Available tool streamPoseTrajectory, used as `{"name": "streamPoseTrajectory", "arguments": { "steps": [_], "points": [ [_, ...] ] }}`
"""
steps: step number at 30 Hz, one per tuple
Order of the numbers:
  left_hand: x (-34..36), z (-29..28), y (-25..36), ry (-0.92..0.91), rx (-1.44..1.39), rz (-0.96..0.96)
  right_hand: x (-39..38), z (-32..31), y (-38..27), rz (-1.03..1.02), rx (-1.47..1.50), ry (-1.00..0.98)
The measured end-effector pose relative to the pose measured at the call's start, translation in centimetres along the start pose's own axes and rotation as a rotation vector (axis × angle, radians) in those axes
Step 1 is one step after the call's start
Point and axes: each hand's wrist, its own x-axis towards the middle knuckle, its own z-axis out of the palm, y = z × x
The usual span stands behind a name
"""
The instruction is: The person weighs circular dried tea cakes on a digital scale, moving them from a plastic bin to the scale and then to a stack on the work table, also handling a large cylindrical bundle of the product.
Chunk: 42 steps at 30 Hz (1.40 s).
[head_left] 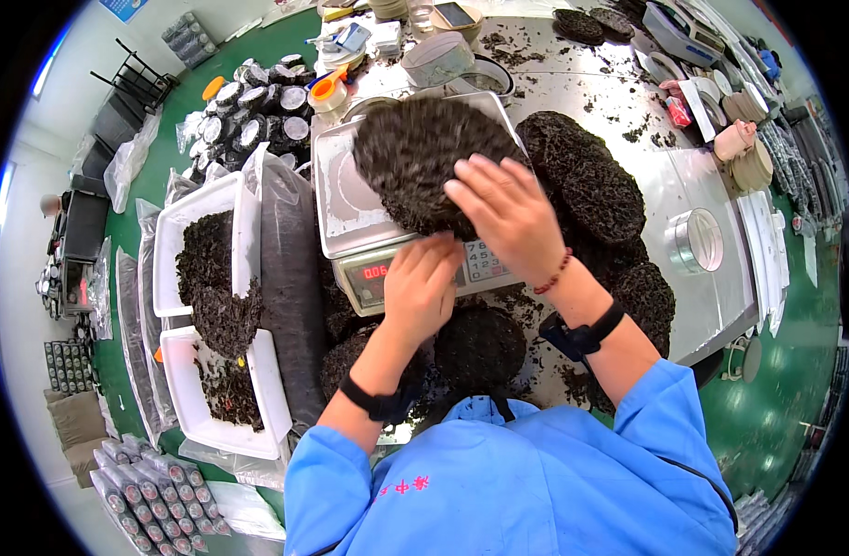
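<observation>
A round, dark disc of what looks like dried seaweed [411,162] is over the metal pan [336,199] of a digital scale [358,295], blurred and slightly tilted. My right hand [513,218] grips its right side, fingers lying over the top. At its near edge, just above the scale's display and keypad, the bent fingers of my left hand [420,283] close on the rim; the fingertips are partly hidden. Similar dark discs [587,185] overlap on the table to the right. Another disc [480,349] lies between my forearms.
Left of the scale, a far white bin [171,259] and a near white bin [188,394] hold loose dark flakes. A clear round ring [696,239] stands on the metal table at right. An orange tape dispenser [327,91] sits beyond the scale. Packed discs [258,107] are piled at far left.
</observation>
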Motion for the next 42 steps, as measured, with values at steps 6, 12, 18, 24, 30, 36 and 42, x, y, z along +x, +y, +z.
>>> {"name": "streamPoseTrajectory", "arguments": {
  "steps": [6,12,18,24,30,36,42],
  "points": [
    [-6.3,-1.8,2.8,0.035,-0.095,-0.101,-0.7,1.1,-0.1,0.054,0.115,-0.211],
    [-8.8,-2.0,3.7,0.05,-0.156,-0.224,2.1,-0.2,1.7,0.01,0.22,-0.262],
    [-10.5,-7.3,-2.2,0.253,0.332,-0.429,5.2,-9.1,-2.3,-0.159,0.152,0.16],
    [-18.8,-15.3,-11.4,-0.03,0.946,-0.92,-2.3,-12.2,-8.5,0.079,0.623,-0.242],
    [-17.4,-19.2,-8.3,0.289,0.844,-0.618,-14.1,-6.9,-11.8,-0.15,0.26,-0.398],
    [-15.2,-14.5,1.8,0.231,-0.173,-0.878,-13.8,-6.4,-13.4,0.208,0.495,-0.506],
    [-15.1,-7.7,7.7,0.13,-1.046,-1.06,-4.9,-5.5,-14.3,0.201,0.619,-1.072]
  ]
}}
